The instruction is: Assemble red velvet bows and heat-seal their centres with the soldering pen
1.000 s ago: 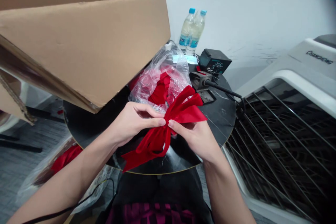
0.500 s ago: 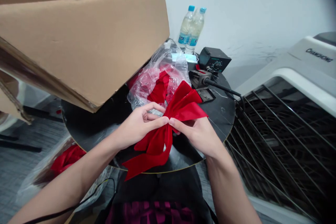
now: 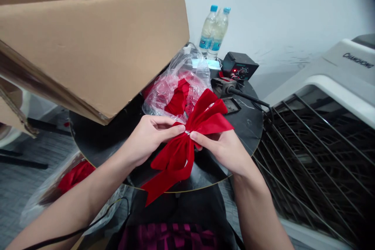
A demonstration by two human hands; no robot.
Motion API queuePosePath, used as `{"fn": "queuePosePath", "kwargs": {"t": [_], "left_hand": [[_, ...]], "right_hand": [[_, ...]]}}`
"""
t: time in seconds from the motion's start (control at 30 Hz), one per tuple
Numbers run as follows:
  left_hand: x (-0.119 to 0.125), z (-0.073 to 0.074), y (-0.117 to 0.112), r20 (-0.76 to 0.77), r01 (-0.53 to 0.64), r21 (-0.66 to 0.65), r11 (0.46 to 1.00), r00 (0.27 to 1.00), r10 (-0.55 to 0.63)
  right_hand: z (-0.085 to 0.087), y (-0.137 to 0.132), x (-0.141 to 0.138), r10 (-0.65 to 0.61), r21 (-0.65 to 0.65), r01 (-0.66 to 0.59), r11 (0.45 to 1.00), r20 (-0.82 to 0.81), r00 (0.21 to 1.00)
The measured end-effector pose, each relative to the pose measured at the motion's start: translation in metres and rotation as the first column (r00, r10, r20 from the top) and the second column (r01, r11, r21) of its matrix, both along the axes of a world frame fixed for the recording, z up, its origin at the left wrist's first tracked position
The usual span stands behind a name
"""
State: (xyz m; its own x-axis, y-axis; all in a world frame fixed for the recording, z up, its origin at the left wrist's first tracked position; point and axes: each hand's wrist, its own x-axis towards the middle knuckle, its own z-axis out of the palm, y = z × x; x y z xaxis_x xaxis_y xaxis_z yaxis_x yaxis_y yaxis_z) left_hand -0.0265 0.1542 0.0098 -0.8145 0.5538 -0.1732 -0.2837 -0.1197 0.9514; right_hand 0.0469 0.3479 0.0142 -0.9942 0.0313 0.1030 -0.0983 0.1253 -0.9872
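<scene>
A red velvet bow (image 3: 172, 156) with long forked tails is held over the front of a round black table (image 3: 117, 140). Both of my hands pinch it at its middle. My left hand (image 3: 155, 133) grips the centre from the left, thumb on top and fingers curled behind. From the right, my right hand (image 3: 219, 140) presses its thumb beside the centre, its other fingers mostly hidden under the ribbon. Between the two thumbs a small silvery strip shows at the bow's centre. Just behind it lies a clear plastic bag (image 3: 158, 93) with red ribbon pieces inside.
A large cardboard box (image 3: 96, 54) overhangs the table's left. At the back stand two water bottles (image 3: 216, 33) and a black dial unit (image 3: 240, 66); a soldering iron stand (image 3: 225, 86) sits nearer. A white fan cooler (image 3: 336, 70) is at right. Another bag of red fabric (image 3: 73, 175) lies low left.
My thumbs have parted slightly, uncovering the silvery strip at the bow's centre. The bow's loops have spread and its lower tail has shifted a little. A red light now glows on the dial unit.
</scene>
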Motion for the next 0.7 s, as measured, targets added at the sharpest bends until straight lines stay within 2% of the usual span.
{"fn": "queuePosePath", "kwargs": {"t": [0.17, 0.3, 0.37, 0.43, 0.57, 0.63, 0.7], "left_hand": [[0.009, 0.003, 0.007, -0.104, -0.126, -0.066, 0.990, 0.987, 0.119], [0.015, 0.006, 0.014, -0.231, -0.286, -0.154, 0.946, 0.941, 0.247], [0.019, 0.007, 0.016, -0.295, -0.337, -0.183, 0.924, 0.915, 0.276], [0.022, 0.008, 0.016, -0.380, -0.361, -0.217, 0.907, 0.887, 0.262], [0.024, 0.004, 0.015, -0.594, -0.416, -0.266, 0.870, 0.781, 0.192], [0.020, 0.001, 0.015, -0.607, -0.411, -0.259, 0.874, 0.773, 0.183], [0.016, -0.001, 0.016, -0.567, -0.380, -0.239, 0.894, 0.802, 0.189]], "right_hand": [[-0.001, 0.000, -0.001, -0.027, 0.017, 0.027, 0.999, 0.017, 0.999], [-0.007, -0.002, -0.003, -0.042, -0.014, 0.043, 0.999, 0.059, 0.997], [-0.011, -0.003, -0.004, -0.055, -0.025, 0.057, 0.998, 0.076, 0.996], [-0.013, -0.005, -0.004, -0.069, -0.023, 0.071, 0.997, 0.085, 0.994], [-0.018, -0.009, -0.007, -0.098, 0.007, 0.098, 0.995, 0.091, 0.991], [-0.020, -0.011, -0.009, -0.117, 0.026, 0.115, 0.993, 0.077, 0.990], [-0.022, -0.012, -0.011, -0.127, 0.023, 0.126, 0.992, 0.060, 0.990]]}}
